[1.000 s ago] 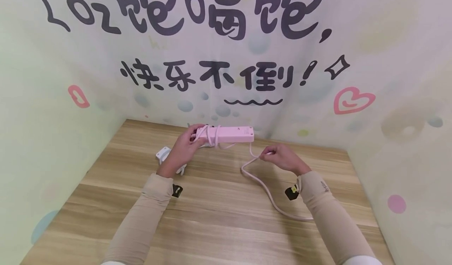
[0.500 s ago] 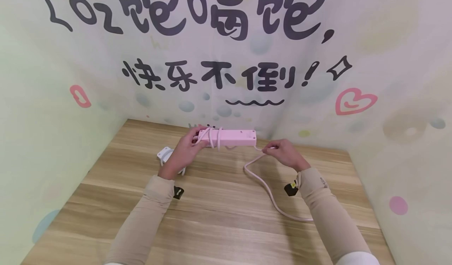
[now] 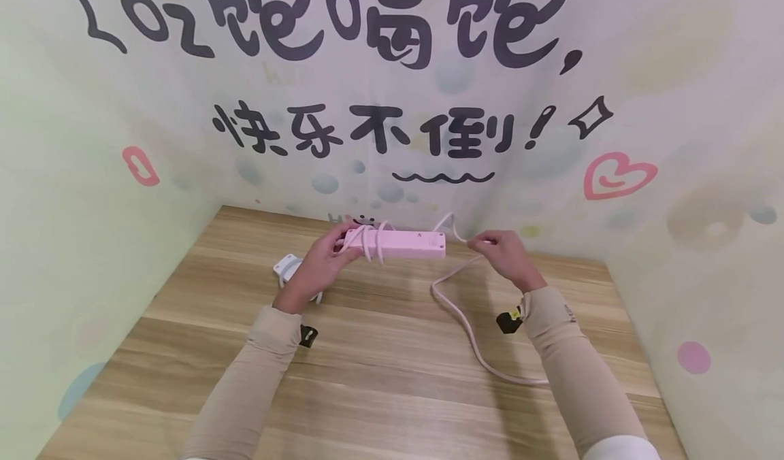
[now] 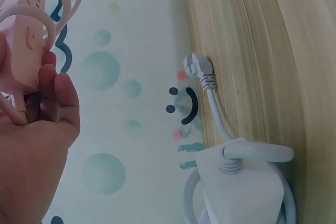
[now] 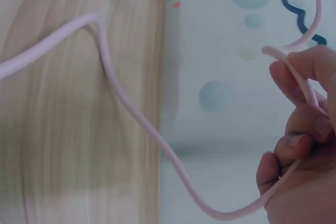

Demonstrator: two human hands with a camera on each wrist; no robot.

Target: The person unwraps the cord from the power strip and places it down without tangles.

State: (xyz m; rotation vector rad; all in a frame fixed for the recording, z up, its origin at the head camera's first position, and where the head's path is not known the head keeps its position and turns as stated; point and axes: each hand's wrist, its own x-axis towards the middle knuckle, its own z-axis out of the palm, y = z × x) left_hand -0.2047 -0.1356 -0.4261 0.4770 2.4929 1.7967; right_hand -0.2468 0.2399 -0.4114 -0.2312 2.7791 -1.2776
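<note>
My left hand point(image 3: 318, 264) grips the left end of a pink power strip point(image 3: 407, 243), held up above the back of the table. Loops of its pink cord point(image 4: 31, 11) wrap round that end, seen close in the left wrist view. My right hand point(image 3: 503, 258) pinches the same cord to the right of the strip, thumb against forefinger. In the right wrist view the cord point(image 5: 142, 119) runs through the curled fingers of my right hand point(image 5: 304, 124) and sags away to the left. From there it trails down onto the wooden table.
Behind my left forearm lies a white power strip point(image 4: 241, 187) with its own cord wound round it and a plug point(image 4: 198, 66). Printed cloth walls point(image 3: 392, 194) enclose the wooden tabletop point(image 3: 392, 365) at the back and both sides.
My right hand has moved right and slightly up, away from the strip's end. The cord between them now arcs up behind the strip. The strip has lowered slightly in view.
</note>
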